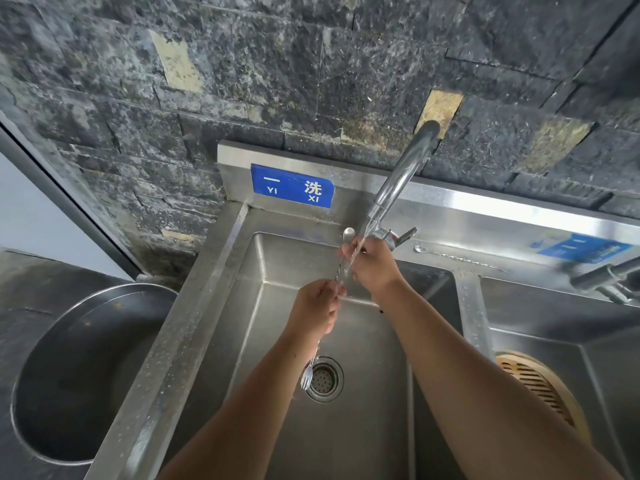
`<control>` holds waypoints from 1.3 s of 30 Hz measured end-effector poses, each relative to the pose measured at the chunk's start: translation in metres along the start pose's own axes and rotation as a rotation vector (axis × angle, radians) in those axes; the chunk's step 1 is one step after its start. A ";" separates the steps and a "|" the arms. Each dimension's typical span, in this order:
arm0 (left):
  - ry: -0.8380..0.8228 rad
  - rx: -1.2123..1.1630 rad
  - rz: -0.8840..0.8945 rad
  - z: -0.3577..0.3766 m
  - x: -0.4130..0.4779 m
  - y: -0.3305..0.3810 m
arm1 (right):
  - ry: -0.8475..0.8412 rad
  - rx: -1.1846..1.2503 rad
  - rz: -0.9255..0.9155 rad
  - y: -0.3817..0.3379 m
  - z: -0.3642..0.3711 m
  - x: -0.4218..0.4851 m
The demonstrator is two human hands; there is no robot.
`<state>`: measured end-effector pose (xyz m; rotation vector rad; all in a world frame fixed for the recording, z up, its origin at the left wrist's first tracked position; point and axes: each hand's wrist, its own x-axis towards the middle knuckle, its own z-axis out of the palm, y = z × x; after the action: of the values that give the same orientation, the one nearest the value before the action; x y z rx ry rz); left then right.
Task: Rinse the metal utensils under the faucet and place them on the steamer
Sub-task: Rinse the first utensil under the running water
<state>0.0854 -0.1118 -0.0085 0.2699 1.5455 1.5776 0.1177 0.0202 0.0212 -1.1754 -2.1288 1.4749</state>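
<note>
Over steel sink (221, 292), both hands' fingers apparently grip 1 utensil (307, 374) underwater.

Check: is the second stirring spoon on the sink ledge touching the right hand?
Apart. In the head view, the spoon lies on the sink ledge, with bare steel between it and the right hand.

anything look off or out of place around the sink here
One thing: a long twisted-handle spoon lies loose on the sink's back ledge, right of the faucet, not on the bamboo steamer in the right basin. Otherwise normal: both hands, left and right, hold a fork-ended utensil under the running water.
</note>
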 end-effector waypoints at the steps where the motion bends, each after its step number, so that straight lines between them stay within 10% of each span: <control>1: -0.002 0.004 0.006 -0.001 0.000 0.001 | -0.006 -0.006 -0.006 -0.004 -0.001 0.000; 39: -0.077 0.043 0.124 -0.001 -0.019 -0.012 | 0.096 0.229 0.058 -0.057 -0.032 0.036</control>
<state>0.1005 -0.1280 -0.0114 0.4530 1.5287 1.6110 0.0896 0.0601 0.0777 -1.2050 -1.8222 1.6030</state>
